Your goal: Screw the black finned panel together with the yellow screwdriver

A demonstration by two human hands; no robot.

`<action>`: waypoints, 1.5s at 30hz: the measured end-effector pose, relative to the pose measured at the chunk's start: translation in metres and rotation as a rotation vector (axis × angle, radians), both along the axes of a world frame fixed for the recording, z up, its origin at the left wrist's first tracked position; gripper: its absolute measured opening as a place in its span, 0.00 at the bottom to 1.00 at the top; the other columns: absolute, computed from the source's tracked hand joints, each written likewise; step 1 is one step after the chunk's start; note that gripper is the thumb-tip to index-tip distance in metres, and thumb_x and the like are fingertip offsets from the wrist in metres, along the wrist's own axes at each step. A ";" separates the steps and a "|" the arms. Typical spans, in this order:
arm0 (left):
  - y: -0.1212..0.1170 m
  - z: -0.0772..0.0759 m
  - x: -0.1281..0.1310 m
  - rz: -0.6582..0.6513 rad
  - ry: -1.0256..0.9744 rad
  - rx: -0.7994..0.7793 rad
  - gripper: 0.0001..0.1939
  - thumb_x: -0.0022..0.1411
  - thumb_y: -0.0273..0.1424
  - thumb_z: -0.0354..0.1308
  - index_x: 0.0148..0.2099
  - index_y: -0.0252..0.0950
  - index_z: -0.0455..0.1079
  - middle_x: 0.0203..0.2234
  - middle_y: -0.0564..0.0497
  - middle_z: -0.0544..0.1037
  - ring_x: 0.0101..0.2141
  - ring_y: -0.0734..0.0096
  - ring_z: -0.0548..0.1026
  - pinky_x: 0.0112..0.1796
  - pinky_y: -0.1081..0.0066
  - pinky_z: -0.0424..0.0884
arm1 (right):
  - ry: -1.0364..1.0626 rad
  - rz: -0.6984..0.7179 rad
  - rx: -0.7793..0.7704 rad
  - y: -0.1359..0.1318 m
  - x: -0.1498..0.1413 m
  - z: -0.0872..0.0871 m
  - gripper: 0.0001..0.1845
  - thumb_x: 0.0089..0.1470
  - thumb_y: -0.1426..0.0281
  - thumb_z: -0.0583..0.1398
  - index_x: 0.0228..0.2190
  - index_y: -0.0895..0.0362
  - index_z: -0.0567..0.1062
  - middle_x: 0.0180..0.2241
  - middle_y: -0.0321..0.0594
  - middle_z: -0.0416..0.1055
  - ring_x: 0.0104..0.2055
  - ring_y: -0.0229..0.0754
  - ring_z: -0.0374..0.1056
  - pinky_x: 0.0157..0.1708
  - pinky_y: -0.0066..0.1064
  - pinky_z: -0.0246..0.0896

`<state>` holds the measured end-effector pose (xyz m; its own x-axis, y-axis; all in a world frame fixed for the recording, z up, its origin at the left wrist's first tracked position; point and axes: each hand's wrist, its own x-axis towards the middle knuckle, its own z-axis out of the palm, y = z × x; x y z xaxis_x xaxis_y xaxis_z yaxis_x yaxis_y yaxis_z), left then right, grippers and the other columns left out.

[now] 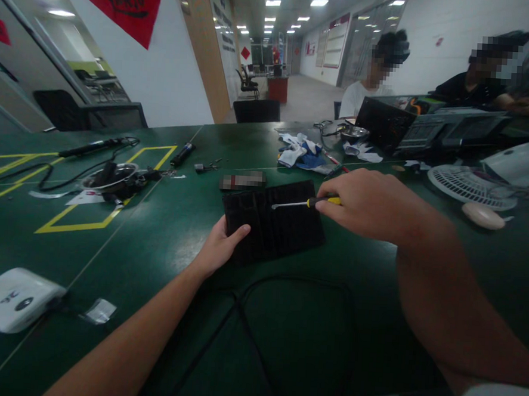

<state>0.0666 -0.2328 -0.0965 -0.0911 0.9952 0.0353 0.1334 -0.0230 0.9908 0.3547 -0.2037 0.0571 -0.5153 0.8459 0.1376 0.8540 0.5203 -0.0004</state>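
Observation:
A black flat rectangular piece (290,223) with ridges or slots lies tilted over the green table, too dark for me to tell its kind. My left hand (221,246) grips its left edge, thumb on top and fingers beneath. In my right hand (367,204) is a screwdriver (311,202) with a yellow and black handle, its metal shaft pointing left. The tip hovers over or touches the black piece near its middle; I cannot tell which. Just behind lies a small dark box (243,181) with a blurred-out label.
Blue and white gloves (301,151) lie behind the black piece. A white fan (471,185) and opened computer cases (448,128) stand right, where two people sit. Left are a metal bowl (111,176) with tools and a white device (16,299). A black cable (240,301) loops in front.

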 end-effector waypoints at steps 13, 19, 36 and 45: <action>0.000 -0.001 -0.001 -0.003 0.007 0.007 0.28 0.60 0.42 0.67 0.59 0.35 0.69 0.55 0.40 0.79 0.56 0.48 0.77 0.56 0.48 0.74 | 0.103 0.070 0.068 0.005 0.017 0.004 0.12 0.55 0.62 0.61 0.38 0.52 0.82 0.34 0.41 0.78 0.34 0.46 0.70 0.34 0.37 0.56; 0.000 -0.001 -0.002 0.005 0.008 0.000 0.29 0.60 0.43 0.68 0.59 0.36 0.69 0.55 0.40 0.79 0.56 0.47 0.76 0.57 0.45 0.73 | 0.144 0.082 0.094 0.007 0.012 0.005 0.13 0.55 0.63 0.62 0.40 0.51 0.84 0.38 0.43 0.80 0.39 0.50 0.73 0.40 0.40 0.60; -0.001 0.000 -0.001 0.008 0.018 -0.007 0.30 0.60 0.43 0.68 0.59 0.35 0.68 0.56 0.39 0.78 0.57 0.45 0.75 0.57 0.45 0.73 | 0.113 0.083 0.194 0.006 0.005 -0.001 0.12 0.53 0.68 0.63 0.39 0.50 0.84 0.39 0.41 0.81 0.42 0.52 0.74 0.36 0.39 0.59; -0.001 0.001 0.000 -0.001 0.037 0.006 0.29 0.60 0.43 0.67 0.59 0.35 0.68 0.55 0.39 0.79 0.56 0.46 0.76 0.56 0.46 0.74 | 0.104 0.077 0.145 0.009 0.004 -0.002 0.12 0.54 0.68 0.63 0.40 0.50 0.83 0.41 0.42 0.81 0.44 0.54 0.74 0.39 0.42 0.61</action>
